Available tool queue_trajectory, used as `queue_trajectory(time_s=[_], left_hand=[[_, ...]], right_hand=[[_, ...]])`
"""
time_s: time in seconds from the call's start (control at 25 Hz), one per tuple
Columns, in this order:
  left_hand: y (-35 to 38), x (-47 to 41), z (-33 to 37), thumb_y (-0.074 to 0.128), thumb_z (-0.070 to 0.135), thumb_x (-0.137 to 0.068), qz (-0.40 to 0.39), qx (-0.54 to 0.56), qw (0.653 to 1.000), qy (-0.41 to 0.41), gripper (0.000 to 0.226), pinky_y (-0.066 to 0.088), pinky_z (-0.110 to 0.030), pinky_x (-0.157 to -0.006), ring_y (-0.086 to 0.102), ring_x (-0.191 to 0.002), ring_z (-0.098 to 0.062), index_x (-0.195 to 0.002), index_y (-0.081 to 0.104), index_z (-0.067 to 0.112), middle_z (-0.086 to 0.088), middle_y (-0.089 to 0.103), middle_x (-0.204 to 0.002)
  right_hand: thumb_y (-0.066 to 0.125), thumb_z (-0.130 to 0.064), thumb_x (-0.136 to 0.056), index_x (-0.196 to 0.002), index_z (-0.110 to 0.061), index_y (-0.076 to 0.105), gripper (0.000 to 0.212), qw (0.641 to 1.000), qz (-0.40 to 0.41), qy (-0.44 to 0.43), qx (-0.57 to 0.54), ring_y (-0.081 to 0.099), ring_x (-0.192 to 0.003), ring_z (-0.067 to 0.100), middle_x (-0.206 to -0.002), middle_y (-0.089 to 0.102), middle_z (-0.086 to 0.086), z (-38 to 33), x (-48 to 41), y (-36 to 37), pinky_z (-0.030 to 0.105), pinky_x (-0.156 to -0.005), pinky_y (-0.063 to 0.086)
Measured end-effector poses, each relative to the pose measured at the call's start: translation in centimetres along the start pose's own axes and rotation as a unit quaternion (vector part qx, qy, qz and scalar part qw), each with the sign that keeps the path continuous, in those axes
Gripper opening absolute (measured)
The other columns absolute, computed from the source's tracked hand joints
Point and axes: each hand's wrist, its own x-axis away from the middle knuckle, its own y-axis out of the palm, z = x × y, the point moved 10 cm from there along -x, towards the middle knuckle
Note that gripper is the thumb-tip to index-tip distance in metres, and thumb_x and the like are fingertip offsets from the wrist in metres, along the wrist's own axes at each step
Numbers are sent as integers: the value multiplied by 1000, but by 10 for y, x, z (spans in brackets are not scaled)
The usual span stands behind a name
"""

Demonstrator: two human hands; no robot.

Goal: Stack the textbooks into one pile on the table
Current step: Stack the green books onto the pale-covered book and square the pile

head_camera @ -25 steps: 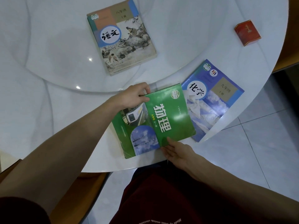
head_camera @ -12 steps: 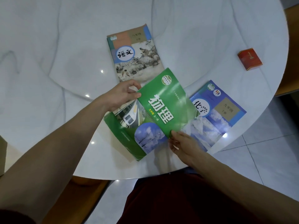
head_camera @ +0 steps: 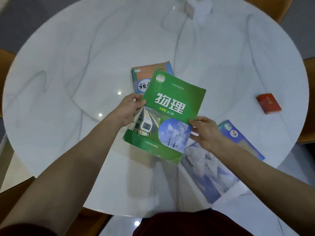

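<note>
The green paperback physics textbook (head_camera: 167, 114), with a train and a round sky picture on its cover, is held by both hands over the middle of the round white marble-patterned table (head_camera: 68, 74). Whether it rests on anything or is lifted clear cannot be told, though a soft shadow lies on the table below its near edge. The left hand (head_camera: 129, 108) pinches the book's left edge, thumb on the cover and fingers curled under. The right hand (head_camera: 206, 132) grips the right edge low down, thumb on top near the sky picture, fingers below.

The book's far corner covers much of a second textbook with an orange and blue cover (head_camera: 144, 77), which lies flat on the table; only its far edge and left strip show. The third, a blue textbook with a cloudy white picture (head_camera: 213, 169), lies flat at the near right, partly hidden under the right wrist, its near corner close to the table's rim.

A small red box (head_camera: 268, 103) sits well apart on the right side of the table. A pale, blurred object (head_camera: 196, 5) stands at the far edge. The left half and far half of the tabletop are bare. Brown chair seats (head_camera: 5, 68) show around the rim.
</note>
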Motion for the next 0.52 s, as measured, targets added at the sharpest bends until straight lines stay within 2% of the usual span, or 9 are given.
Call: queue_trajectory(time_s=[0.16,0.32,0.4,0.52], left_hand=[[-9,-18,11,54,6,-94,60,56,996,-19,17,54,-27,-58,64,-45,-10,-81,49,15,-6,65,-68],[-10,-40,18,52,5,-95,98,83,991,-32,19,51,-34,-64,60,-62,-21,-80,45,14,-11,59,-76],[-8,-50,19,51,4,-96,109,93,989,-47,18,50,-34,-60,58,-63,-21,-81,45,12,-11,58,-75],[-7,-63,16,50,3,-96,131,114,983,-66,4,50,-34,-57,59,-62,-22,-97,46,5,-11,59,-74]], right_hand=[[53,2,-92,-83,-12,53,16,999,-12,-33,35,56,-62,17,-76,60,5,-49,-32,20,29,-54,46],[53,5,-91,-87,-9,55,14,998,-12,-49,49,54,-62,16,-74,58,5,-80,-69,35,29,-58,46],[54,5,-90,-99,-7,56,15,996,-11,-54,66,53,-62,16,-74,57,6,-90,-90,41,30,-62,46],[57,3,-89,-115,-1,59,26,991,-2,-64,115,51,-61,17,-73,56,7,-100,-124,48,34,-66,44]])
